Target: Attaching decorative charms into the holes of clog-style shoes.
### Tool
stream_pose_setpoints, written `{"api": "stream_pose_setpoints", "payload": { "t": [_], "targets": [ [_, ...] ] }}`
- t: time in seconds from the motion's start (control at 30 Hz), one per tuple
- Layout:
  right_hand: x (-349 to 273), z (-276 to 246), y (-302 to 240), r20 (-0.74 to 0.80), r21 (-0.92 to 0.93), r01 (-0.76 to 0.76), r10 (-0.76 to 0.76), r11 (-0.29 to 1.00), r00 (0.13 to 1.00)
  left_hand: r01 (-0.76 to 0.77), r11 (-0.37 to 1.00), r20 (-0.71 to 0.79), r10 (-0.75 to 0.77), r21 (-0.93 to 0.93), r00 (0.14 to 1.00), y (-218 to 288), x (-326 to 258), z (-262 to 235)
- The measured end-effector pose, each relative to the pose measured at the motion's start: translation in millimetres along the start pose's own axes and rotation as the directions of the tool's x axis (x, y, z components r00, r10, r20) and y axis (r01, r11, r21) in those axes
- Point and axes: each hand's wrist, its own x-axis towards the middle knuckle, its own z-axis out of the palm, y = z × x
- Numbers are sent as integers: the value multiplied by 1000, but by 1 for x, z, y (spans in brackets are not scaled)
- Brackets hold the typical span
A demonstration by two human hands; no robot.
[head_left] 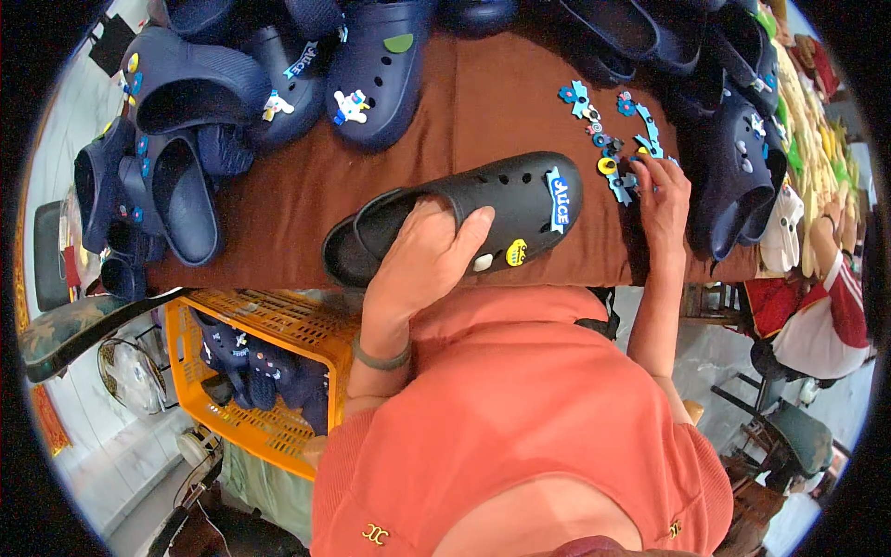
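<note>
A black foam clog [483, 200] lies on the brown cloth in front of me, its toe pointing right. On its upper sit a blue-and-white lettered banner charm [559, 200], a yellow charm [517, 252] and a small white charm [484, 262]. My left hand [432, 246] is closed on the clog, with fingers inside the foot opening and the thumb outside on the upper. Beyond the toe, my right hand [662, 190] has its fingertips pinched at a group of loose shoe charms [608, 148], with a small bit of blue and yellow at the tips.
Dark blue clogs [200, 84], many with charms, crowd the table's left and far side; more clogs [738, 186] stand at the right. Below the table's edge at left, an orange plastic crate [260, 320] holds more clogs. Another person's arm [824, 243] shows at far right.
</note>
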Motion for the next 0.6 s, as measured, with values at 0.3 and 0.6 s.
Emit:
{"api": "stream_pose_setpoints", "payload": {
  "t": [0.3,0.6],
  "targets": [
    [4,5,-52,198,778,-300,239,552,951,-1,999,18,0,50,1000,3,2,-4],
    [2,22,-43,21,445,-58,55,894,998,-114,962,69,100,248,993,-3,-2,-8]
  ]
}}
